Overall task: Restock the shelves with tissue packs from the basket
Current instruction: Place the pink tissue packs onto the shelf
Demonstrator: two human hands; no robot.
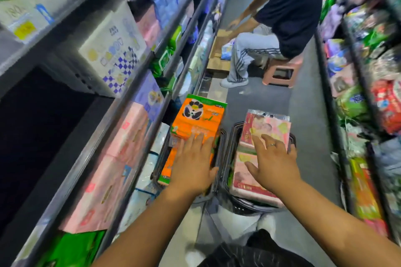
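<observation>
Grey aisle floor (pixel 303 104) between stocked shelves (pixel 121 104) bears two baskets: left basket (pixel 161 158) holds orange tissue packs (pixel 199 119), right basket (pixel 245 208) pink tissue packs (pixel 269 125). Left hand (pixel 193 165) and right hand (pixel 273 165), fingers spread, cover them.

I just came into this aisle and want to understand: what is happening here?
A person reaches down with both hands open. The left hand rests on an orange tissue pack in the left basket; the right hand is over a pink tissue pack in the right basket. Nothing is gripped yet. Further along, another person sits on a stool.
</observation>
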